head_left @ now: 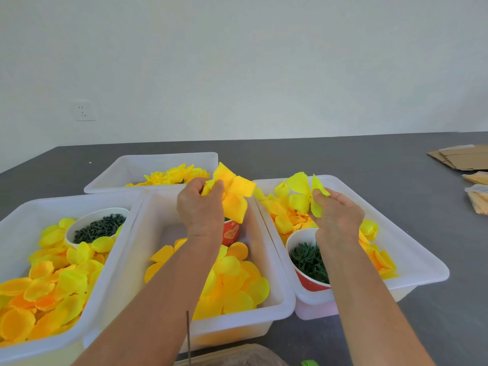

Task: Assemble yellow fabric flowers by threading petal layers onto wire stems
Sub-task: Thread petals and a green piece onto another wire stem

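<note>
Above the middle bin: both hands are raised, each holding a yellow petal layer.
Left hand (200,204): fingers curled round a deep-yellow petal layer (233,196), gripping it at one lobe — the other lobes fan out to the right and hang down in front of a red paper cup (231,235).
Right hand (339,210): thumb and fingers pinch a paler, lemon-yellow petal layer (303,192) over the right bin; its lobes stand up and to the left of the thumb.
Middle bin (274,262): white plastic, holding loose yellow petals (237,283) toward its near end and the red paper cup toward its far end.
Left bin (23,210): heaped with yellow and orange petals; a white cup (99,228) of dark green pieces sits at its far right corner.
Right bin (412,249): more petals along the far and right sides, and a red cup (309,262) of green spiky pieces at the near left — partly hidden by the right forearm.
Far bin (163,162): finished yellow flowers (177,175) lie inside.
Wire stem (188,336): a thin dark rod stands upright near the bottom edge, beside the left forearm; what holds it cannot be told.
Counter (343,159): dark grey; flattened cardboard (459,159) and bagged items (479,196) lie at the far right.
Wall: a white socket (83,110) on the left.
</note>
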The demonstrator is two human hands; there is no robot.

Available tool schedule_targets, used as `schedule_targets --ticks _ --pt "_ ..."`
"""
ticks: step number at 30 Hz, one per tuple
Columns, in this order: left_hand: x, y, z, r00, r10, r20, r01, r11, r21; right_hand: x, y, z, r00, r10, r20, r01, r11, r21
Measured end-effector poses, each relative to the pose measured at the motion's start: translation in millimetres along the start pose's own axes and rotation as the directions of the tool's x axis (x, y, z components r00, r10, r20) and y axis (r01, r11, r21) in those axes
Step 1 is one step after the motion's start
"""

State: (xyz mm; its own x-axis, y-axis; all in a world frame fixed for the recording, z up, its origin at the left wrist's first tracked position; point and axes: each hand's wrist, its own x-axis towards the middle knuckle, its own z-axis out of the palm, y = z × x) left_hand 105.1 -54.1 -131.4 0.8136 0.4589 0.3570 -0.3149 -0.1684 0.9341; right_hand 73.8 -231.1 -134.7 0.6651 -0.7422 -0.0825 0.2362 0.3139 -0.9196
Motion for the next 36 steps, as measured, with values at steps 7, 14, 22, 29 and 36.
schedule_targets --ticks 7,14,22,29,36 --pt "-17 12 5 0.898 -0.29 0.33 0.346 0.93 -0.127 1 5 2 0.958 -0.267 0.105 0.284 0.837 -0.467" --pt "-18 11 5 0.874 -0.358 0.329 0.403 0.912 -0.08 -12 8 6 0.688 -0.633 0.353 0.692 0.427 -0.582" --pt "-26 6 12 0.929 0.133 0.347 -0.225 0.944 0.241 -41 8 16 0.568 -0.331 0.754 0.674 0.713 -0.195" --pt "-30 7 12 0.847 0.35 0.399 -0.462 0.856 0.231 -34 6 16 0.701 -0.128 0.701 0.411 0.876 -0.251" --pt "-29 15 5 0.8 -0.025 0.599 0.099 0.991 -0.091 -25 -1 12 0.823 0.076 0.564 0.002 0.991 -0.136"
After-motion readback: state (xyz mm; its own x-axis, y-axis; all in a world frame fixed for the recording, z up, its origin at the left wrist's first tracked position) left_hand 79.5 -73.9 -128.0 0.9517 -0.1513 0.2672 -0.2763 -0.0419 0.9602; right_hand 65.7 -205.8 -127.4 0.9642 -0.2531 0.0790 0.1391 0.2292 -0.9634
